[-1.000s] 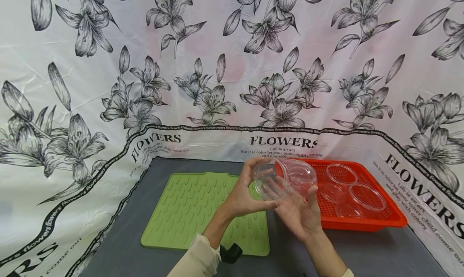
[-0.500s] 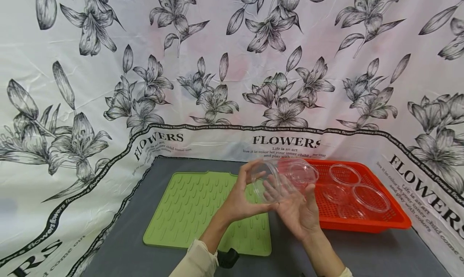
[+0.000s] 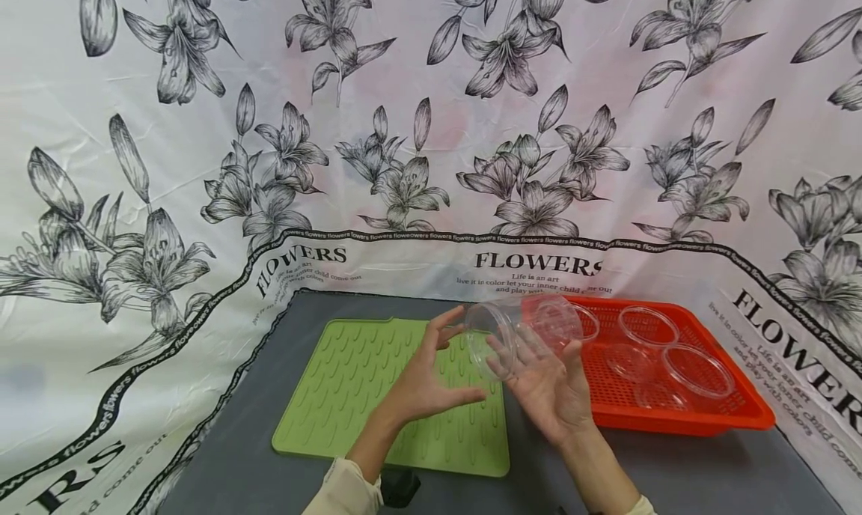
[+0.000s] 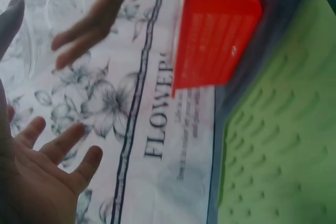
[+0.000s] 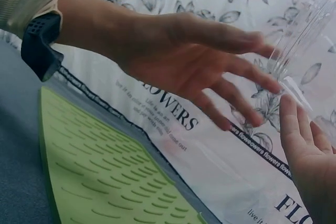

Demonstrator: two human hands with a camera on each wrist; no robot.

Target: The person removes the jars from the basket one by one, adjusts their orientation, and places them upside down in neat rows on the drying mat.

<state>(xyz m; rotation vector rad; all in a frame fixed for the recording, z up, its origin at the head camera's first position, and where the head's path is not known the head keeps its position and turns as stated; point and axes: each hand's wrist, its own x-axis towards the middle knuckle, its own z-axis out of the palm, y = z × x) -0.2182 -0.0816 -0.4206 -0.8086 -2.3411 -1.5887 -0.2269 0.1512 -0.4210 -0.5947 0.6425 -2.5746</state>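
Observation:
A clear round plastic tub (image 3: 488, 343) lies tilted on its side above the table, its wide rim toward the left. My right hand (image 3: 548, 395) carries it from below, palm up, with extended fingers showing through the clear wall and the thumb raised. My left hand (image 3: 417, 376) stands spread just left of the rim, a gap between its fingertips and the tub. In the right wrist view the left hand (image 5: 184, 56) has loosely extended fingers, near the tub (image 5: 299, 40). The left wrist view catches part of the left hand (image 4: 47, 177) and the tub's faint outline (image 4: 63, 9).
An orange-red slotted basket (image 3: 680, 419) on the right holds several clear round plastic tubs (image 3: 697, 370). A green ribbed mat (image 3: 350, 395) lies on the grey table (image 3: 236, 440) at the left. Flower-printed cloth (image 3: 404, 163) hangs behind and at both sides.
My left hand has let go of the tub's rim and moved off to the left, spreading its fingers. The right hand keeps carrying the tub, which has shifted slightly.

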